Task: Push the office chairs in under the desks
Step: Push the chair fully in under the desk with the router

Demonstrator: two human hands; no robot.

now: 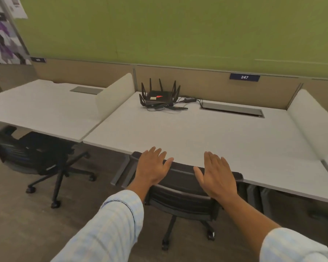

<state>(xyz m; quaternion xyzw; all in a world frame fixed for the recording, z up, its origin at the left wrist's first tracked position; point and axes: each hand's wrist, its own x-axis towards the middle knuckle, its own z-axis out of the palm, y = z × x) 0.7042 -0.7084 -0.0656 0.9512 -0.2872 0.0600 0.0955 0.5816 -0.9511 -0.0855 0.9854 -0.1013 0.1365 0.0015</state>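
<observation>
Head view, near chair: the black office chair [180, 188] stands straight ahead, its backrest top right at the front edge of the white desk [206, 133], its seat apparently already beneath the top.
Head view, left hand: the left hand [151, 167] lies flat over the left part of the backrest, fingers [157, 154] stretched out and slightly spread, gripping nothing.
Head view, right hand: the right hand [216, 176] is held flat at the right part of the backrest, fingers together and extended, thumb out; whether the palm presses the chair cannot be told.
Head view, second chair: another black chair [36, 154] sits to the left, turned at an angle and only partly under the neighbouring desk [42, 106].
Head view, desk top: a router [159, 97] with antennas rests near the back partition.
Step in hand: likely the end of pushing the near chair in.
Next move: probably a turn to the left chair, which needs squaring to its desk, then a straight push.
</observation>
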